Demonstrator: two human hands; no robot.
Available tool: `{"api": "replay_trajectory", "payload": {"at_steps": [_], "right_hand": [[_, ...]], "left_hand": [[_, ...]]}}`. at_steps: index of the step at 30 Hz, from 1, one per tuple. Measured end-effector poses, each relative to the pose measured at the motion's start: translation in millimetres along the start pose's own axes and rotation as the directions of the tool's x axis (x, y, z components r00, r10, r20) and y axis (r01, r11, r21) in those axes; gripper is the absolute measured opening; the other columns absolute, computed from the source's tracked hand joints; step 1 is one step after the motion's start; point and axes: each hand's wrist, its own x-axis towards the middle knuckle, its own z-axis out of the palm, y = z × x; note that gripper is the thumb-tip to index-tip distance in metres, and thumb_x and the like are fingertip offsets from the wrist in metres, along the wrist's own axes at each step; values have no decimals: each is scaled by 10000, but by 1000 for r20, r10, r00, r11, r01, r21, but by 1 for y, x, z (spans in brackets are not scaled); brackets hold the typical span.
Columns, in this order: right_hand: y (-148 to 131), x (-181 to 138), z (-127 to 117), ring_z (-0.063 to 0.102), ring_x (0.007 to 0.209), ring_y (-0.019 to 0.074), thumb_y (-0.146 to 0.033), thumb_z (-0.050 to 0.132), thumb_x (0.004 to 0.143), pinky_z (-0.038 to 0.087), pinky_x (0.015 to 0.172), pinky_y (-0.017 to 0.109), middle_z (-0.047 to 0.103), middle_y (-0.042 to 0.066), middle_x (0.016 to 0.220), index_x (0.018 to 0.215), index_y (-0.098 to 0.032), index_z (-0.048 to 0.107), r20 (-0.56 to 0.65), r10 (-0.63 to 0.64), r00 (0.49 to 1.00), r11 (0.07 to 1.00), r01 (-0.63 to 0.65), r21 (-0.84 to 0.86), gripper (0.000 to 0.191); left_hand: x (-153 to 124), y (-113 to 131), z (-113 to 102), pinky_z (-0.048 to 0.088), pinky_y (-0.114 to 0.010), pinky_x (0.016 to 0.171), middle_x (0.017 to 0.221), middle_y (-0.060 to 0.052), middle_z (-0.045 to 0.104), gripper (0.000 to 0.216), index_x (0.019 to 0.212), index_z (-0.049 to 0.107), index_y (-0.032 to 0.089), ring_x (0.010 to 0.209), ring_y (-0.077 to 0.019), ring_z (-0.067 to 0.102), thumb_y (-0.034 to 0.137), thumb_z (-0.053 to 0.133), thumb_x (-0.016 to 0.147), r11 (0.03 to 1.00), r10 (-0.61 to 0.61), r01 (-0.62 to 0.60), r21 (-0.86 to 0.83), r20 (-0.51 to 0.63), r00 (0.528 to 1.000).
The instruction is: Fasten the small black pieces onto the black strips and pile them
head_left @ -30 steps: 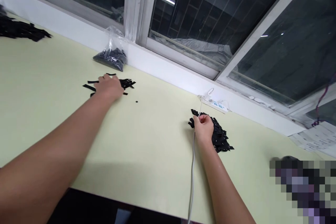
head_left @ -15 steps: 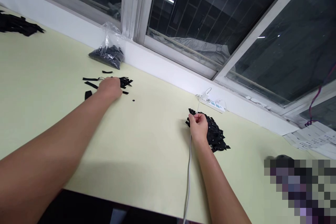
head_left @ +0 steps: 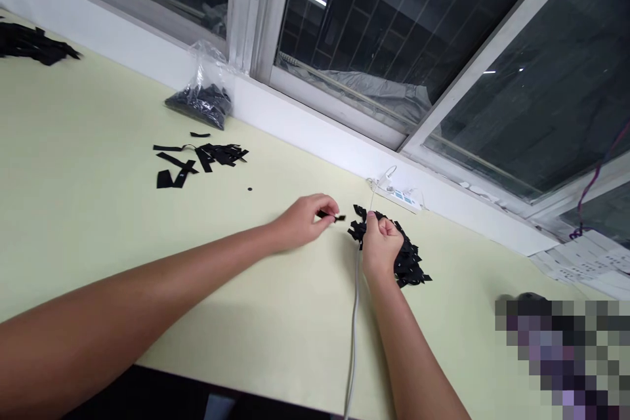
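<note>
Left hand (head_left: 304, 222) pinches a short flat black strip (head_left: 333, 216) between thumb and fingertips, closed on one end of it. The strip's long axis runs roughly level across the view. Its free end points rightward at the right hand (head_left: 381, 244) and stands just apart from it, over the middle of the table. That right hand is balled into a fist around a thin grey cord (head_left: 353, 321), which drops from the fist toward the near table edge. A finer pale line rises from the knuckles toward a white power strip (head_left: 401, 195) against the wall. Under and behind the fist lies a heap of small black pieces (head_left: 411, 262). Well to the left lie scattered loose black strips (head_left: 197, 161) with a tiny black dot (head_left: 250, 189) near them. Beyond these, a clear plastic bag of dark parts (head_left: 204, 97) leans at the white sill (head_left: 305, 128). Another dark pile (head_left: 29, 46) sits at the far left. All rest on a pale yellow-green table (head_left: 98, 223). Above the sill, white-framed windows (head_left: 443, 46) of dark glass reflect ceiling strip lights, and white papers (head_left: 590, 262) lie at the far right
</note>
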Motion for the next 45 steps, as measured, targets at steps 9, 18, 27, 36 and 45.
{"api": "replay_trajectory", "payload": {"at_steps": [9, 18, 27, 36, 45], "right_hand": [[-11, -12, 8, 620, 820, 182, -476, 649, 840, 494, 753, 307, 686, 40, 856, 911, -203, 689, 614, -62, 787, 994, -9, 113, 285], [-1, -9, 7, 589, 684, 143, -465, 787, 715, 486, 631, 280, 682, 26, 773, 909, -196, 744, 664, 140, 734, 956, -276, 103, 334], [4, -11, 12, 588, 625, 144, -505, 736, 724, 462, 538, 261, 660, 28, 726, 860, -167, 692, 489, 186, 852, 973, -227, 25, 367], [-1, -21, 15, 635, 716, 194, -474, 656, 806, 505, 634, 310, 727, 72, 833, 933, -168, 725, 475, 9, 880, 997, 29, -72, 339], [-5, -27, 13, 679, 846, 226, -334, 584, 863, 524, 757, 337, 753, 76, 938, 992, -193, 760, 565, -133, 814, 968, 229, -101, 260]], "left_hand": [[1, -7, 12, 530, -297, 797, 878, -52, 683, 135, 876, 643, 142, 844, -152, 648, 229, 690, 785, 919, -142, 139, -369, 18, 990], [4, -21, 10, 519, -297, 777, 867, -47, 671, 133, 872, 635, 140, 823, -147, 627, 231, 679, 785, 924, -168, 160, -347, 5, 986], [-2, 0, -1, 459, -352, 834, 959, -50, 707, 169, 972, 679, 186, 904, -200, 624, 203, 537, 880, 927, 153, -129, 352, -42, 987], [-4, -6, 7, 435, -284, 665, 752, -30, 703, 221, 848, 732, 191, 688, -160, 620, 170, 513, 870, 949, 88, -95, 300, 37, 995], [-5, -2, 6, 345, -256, 564, 615, 11, 640, 198, 668, 678, 171, 570, -112, 513, 122, 514, 767, 961, -38, 21, 274, 59, 998]]}}
